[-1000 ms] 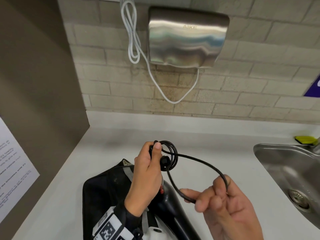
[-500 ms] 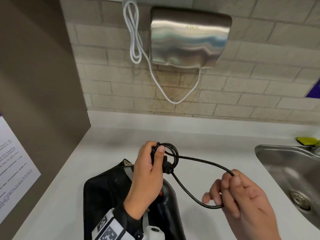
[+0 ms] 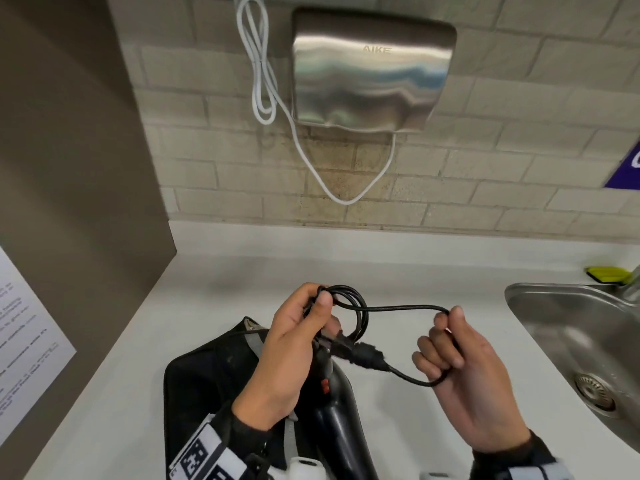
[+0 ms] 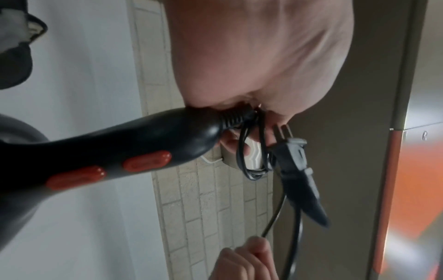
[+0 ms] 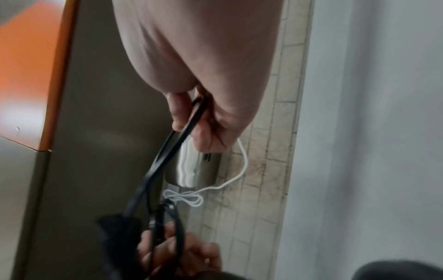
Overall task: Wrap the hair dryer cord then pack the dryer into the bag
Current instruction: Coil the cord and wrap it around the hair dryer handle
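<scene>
**Last cord loop drawn out**

Your left hand point(image 3: 287, 351) clamps coiled cord point(image 3: 349, 303) at the dryer point(image 4: 115, 151) handle, above the bag point(image 3: 207, 379) on the surface. Right hand point(image 3: 460, 368), lower before, now pinches the last loop level, plug point(image 3: 363, 353) free. Wrapping nearly done.

The left hand point(image 3: 287, 355) is gripping a small coil of black cord point(image 3: 349, 306) against the end of the hair dryer point(image 3: 336, 420), whose handle is lying over a black bag point(image 3: 204, 379) on the white counter point(image 3: 221, 282). The right hand point(image 3: 467, 379) is pinching a loose loop of the cord (the plug point(image 3: 367, 355) is sitting between the two hands). A steel sink point(image 3: 568, 327) is showing at the right, a wall-mounted metal hand dryer point(image 3: 370, 67) above.
</scene>
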### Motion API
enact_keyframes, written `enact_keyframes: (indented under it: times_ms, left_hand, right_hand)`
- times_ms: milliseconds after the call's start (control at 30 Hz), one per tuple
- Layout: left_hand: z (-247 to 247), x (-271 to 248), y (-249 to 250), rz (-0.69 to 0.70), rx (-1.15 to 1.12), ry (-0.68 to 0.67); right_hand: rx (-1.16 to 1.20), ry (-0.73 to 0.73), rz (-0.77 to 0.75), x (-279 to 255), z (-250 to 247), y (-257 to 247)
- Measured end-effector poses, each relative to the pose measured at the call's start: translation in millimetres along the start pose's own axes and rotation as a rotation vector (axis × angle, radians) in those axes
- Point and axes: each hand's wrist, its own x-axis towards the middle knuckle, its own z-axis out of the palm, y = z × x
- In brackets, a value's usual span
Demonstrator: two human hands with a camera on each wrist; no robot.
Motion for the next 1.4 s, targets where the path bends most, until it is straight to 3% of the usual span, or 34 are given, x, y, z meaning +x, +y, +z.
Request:
enact_keyframes:
  times_ms: [333, 600, 733, 800, 933, 1033, 1133, 1233, 1400]
  left_hand:
    - [-4, -2, -5, 0.114, 0.213, 0.029]
    - [-1, -1, -6, 0.211, 0.451, 0.061]
    - [6, -1, -8, 0.254, 0.558, 0.050]
    - [5, 0, -9, 0.272, 0.610, 0.062]
    - [-3, 3, -13, 0.265, 0.723, 0.098]
    - [-4, 1, -13, 0.273, 0.788, 0.025]
    - [-4, -4, -12, 0.270, 0.828, -0.084]
    - [-3, -6, -12, 0.302, 0.888, -0.156]
    - [-2, -6, -10, 0.353, 0.884, -0.169]
  right_hand:
    - [-0.356, -0.098, -0.059, 39, -21, -13]
    - [-0.943, -0.152, -0.288, 25, -9, -14]
    - [-1.022, -0.343, -0.187, 0, 25, -10]
    - [-1.116, -0.359, -0.169, -7, 34, -6]
    - [-1.417, -0.323, -0.518, -13, 40, -16]
    - [-1.421, -0.345, -0.729, -12, 50, -31]
    - [-1.344, -0.362, -0.807, -4, 55, -41]
    - [-1.244, -0.385, -0.763, 5, 59, -44]
    - [-0.963, -0.356, -0.531, 19, 58, -29]
